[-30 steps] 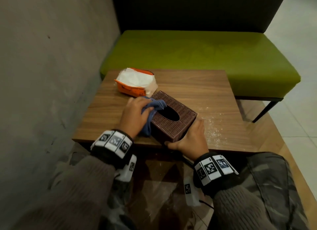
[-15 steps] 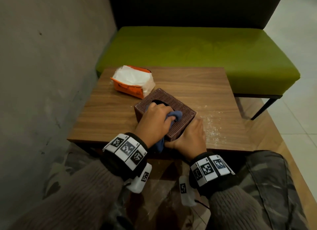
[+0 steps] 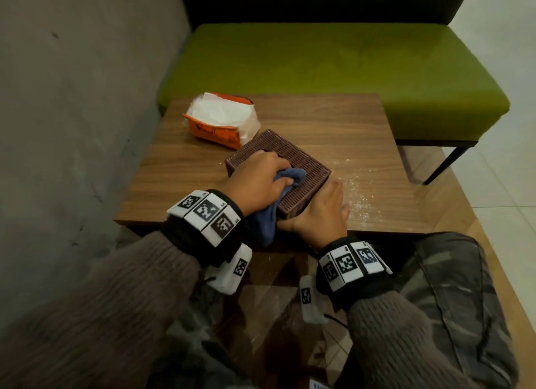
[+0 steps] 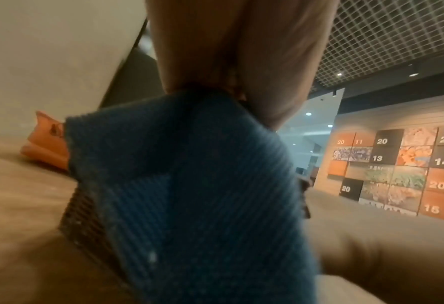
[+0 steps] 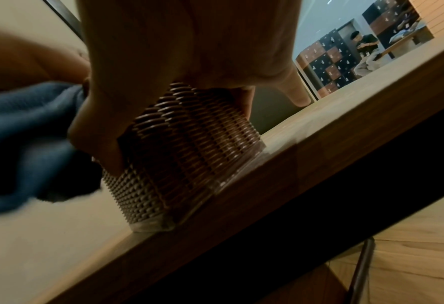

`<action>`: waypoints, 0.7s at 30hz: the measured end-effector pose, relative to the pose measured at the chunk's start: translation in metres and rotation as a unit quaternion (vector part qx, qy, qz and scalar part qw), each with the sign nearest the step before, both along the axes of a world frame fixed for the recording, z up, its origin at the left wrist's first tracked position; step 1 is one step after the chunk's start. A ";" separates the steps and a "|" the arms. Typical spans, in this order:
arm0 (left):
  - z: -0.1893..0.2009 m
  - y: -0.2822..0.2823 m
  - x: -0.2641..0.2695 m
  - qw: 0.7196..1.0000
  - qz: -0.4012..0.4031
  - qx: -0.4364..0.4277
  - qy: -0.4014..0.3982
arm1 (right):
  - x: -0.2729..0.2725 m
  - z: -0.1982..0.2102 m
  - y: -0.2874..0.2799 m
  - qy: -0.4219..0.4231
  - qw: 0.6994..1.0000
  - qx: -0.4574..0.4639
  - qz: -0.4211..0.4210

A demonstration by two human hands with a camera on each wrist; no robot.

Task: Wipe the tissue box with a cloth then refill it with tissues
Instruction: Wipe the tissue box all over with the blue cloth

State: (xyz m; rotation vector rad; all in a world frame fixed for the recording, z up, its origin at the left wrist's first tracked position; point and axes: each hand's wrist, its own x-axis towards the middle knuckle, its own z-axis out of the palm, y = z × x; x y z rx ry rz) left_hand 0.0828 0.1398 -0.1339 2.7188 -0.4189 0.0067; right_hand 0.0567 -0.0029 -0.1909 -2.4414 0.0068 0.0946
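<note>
A brown woven tissue box (image 3: 301, 165) (image 5: 189, 148) stands near the front edge of the wooden table (image 3: 333, 122). My left hand (image 3: 258, 180) grips a blue cloth (image 3: 290, 177) (image 4: 189, 185) and presses it on the box's top, hiding the opening. The cloth's tail hangs down the near side. My right hand (image 3: 322, 214) (image 5: 189, 61) holds the box's near right corner, thumb on the front face and fingers along the right side. An orange pack of white tissues (image 3: 223, 119) lies behind the box at the table's back left.
A grey wall (image 3: 72, 127) runs along the table's left side. A green bench (image 3: 333, 69) stands right behind the table. White dust (image 3: 356, 197) speckles the tabletop to the right of the box. My knees sit under the near table edge.
My left hand has swept the cloth from the box's left side onto its top, towards the right. The right hand has kept its hold on the near corner.
</note>
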 end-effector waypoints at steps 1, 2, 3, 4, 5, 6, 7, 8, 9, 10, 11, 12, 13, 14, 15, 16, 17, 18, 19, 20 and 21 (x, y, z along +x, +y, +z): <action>0.000 0.000 -0.001 1.000 0.000 -0.002 -0.005 | 0.000 0.000 0.000 0.000 1.000 -0.005 0.004; 0.001 0.004 0.000 1.000 -0.010 0.000 -0.005 | 0.001 0.001 -0.001 0.000 1.000 -0.008 0.012; 0.004 0.011 0.000 1.000 -0.026 0.010 -0.002 | 0.002 0.002 -0.003 0.001 1.000 -0.009 0.022; 0.007 0.021 0.001 0.999 -0.045 0.025 0.001 | 0.002 0.004 -0.005 0.006 0.999 -0.009 0.033; 0.011 0.032 0.004 0.997 -0.063 0.043 0.005 | 0.004 0.006 -0.006 0.009 0.999 -0.010 0.043; 0.015 0.044 0.008 0.996 -0.074 0.056 0.013 | 0.005 0.007 -0.008 0.012 0.999 -0.011 0.052; 0.019 0.054 0.011 0.995 -0.078 0.063 0.022 | 0.006 0.007 -0.009 0.013 0.998 -0.012 0.060; 0.021 0.062 0.014 0.995 -0.079 0.060 0.029 | 0.006 0.007 -0.009 0.012 0.998 -0.011 0.065; 0.023 0.066 0.015 0.995 -0.079 0.051 0.032 | 0.007 0.007 -0.010 0.015 0.997 -0.008 0.069; 0.022 0.067 0.015 0.996 -0.076 0.039 0.033 | 0.007 0.007 -0.010 0.018 0.997 -0.004 0.071; 0.023 0.064 0.014 0.996 -0.072 0.031 0.032 | 0.008 0.008 -0.011 0.021 0.997 0.000 0.072; 0.021 0.059 0.011 0.997 -0.068 0.023 0.030 | 0.009 0.008 -0.012 0.021 0.997 0.001 0.076; 0.019 0.051 0.008 0.997 -0.067 0.017 0.029 | 0.009 0.009 -0.012 0.019 0.996 -0.006 0.082; 0.016 0.041 0.005 0.997 -0.064 0.016 0.027 | 0.010 0.009 -0.011 0.017 0.996 -0.017 0.086; 0.013 0.029 0.002 0.998 -0.052 0.022 0.023 | 0.009 0.010 -0.009 0.014 0.996 -0.026 0.085; 0.010 0.018 0.000 0.999 -0.026 0.032 0.021 | 0.009 0.009 -0.008 0.011 0.997 -0.029 0.076; 0.008 0.006 -0.002 0.999 0.007 0.042 0.017 | 0.009 0.009 -0.008 0.009 0.998 -0.028 0.062; 0.007 -0.002 -0.004 0.998 0.031 0.049 0.010 | 0.008 0.008 -0.008 0.008 0.998 -0.027 0.054; 0.006 -0.006 -0.006 0.998 0.031 0.049 0.004 | 0.008 0.008 -0.010 0.009 0.998 -0.027 0.054; 0.006 -0.004 -0.007 0.999 0.010 0.043 0.004 | 0.008 0.008 -0.012 0.010 0.998 -0.029 0.062; 0.009 0.003 -0.007 0.999 -0.022 0.041 0.013 | 0.010 0.009 -0.015 0.013 0.997 -0.030 0.076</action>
